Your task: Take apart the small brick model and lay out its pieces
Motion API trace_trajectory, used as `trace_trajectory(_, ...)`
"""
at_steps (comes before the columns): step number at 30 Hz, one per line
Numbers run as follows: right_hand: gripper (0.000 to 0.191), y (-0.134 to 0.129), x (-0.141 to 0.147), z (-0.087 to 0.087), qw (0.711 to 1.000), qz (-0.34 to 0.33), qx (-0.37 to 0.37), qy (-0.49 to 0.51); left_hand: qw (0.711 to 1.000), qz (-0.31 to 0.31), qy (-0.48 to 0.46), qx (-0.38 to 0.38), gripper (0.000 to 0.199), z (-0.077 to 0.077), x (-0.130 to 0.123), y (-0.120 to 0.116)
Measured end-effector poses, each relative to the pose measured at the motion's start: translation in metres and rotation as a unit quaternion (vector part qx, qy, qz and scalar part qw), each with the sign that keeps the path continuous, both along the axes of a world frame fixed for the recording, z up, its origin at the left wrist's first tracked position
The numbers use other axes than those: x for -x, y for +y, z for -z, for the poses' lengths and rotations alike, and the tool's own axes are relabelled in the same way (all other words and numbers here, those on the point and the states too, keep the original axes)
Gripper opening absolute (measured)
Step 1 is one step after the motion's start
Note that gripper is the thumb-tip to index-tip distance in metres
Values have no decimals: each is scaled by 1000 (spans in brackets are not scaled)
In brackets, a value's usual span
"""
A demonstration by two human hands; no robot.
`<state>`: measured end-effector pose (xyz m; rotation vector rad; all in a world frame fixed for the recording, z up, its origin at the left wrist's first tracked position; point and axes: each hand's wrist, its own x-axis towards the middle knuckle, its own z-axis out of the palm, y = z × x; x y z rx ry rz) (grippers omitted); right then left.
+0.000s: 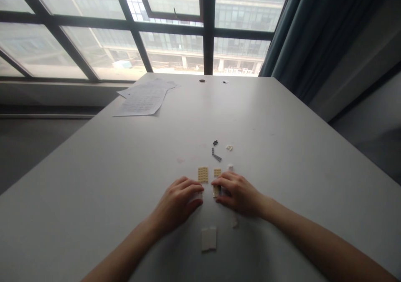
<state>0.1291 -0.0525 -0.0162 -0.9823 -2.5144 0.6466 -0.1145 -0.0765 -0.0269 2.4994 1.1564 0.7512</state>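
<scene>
My left hand [181, 198] rests on the table with curled fingers around a small pale piece [199, 195], mostly hidden by the fingers. Opposite it, my right hand [238, 192] grips a tan building brick [216, 191] between thumb and fingers; the palm covers part of it. Just beyond the hands lie a larger tan studded plate [203, 174] and a smaller tan studded piece [217, 172]. A small pinkish-white piece [231, 166] sits by the right fingers. Nearer to me are flat white pieces [209, 239] side by side and a small pale piece [234, 220].
Farther up the white table [269, 123] are grey bricks [216, 157], small black pieces [215, 142] and small cream pieces [229, 147]. Printed papers [145, 99] lie at the far left. Two round holes are near the far edge, before the window [175, 52]. A dark curtain [300, 35] hangs right.
</scene>
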Motion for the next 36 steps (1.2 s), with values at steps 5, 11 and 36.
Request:
trace_trajectory(5, 48, 2, -12, -8, 999, 8, -29, 13, 1000, -1, 10, 0, 17, 0, 1, -2)
trace_trajectory(11, 34, -8, -51, -8, 999, 46, 7, -3, 999, -3, 1, -37, 16, -8, -8, -3)
trace_trajectory(36, 17, -16, -31, 1, 996, 88, 6, -17, 999, 24, 25, -26, 13, -6, -52, 16)
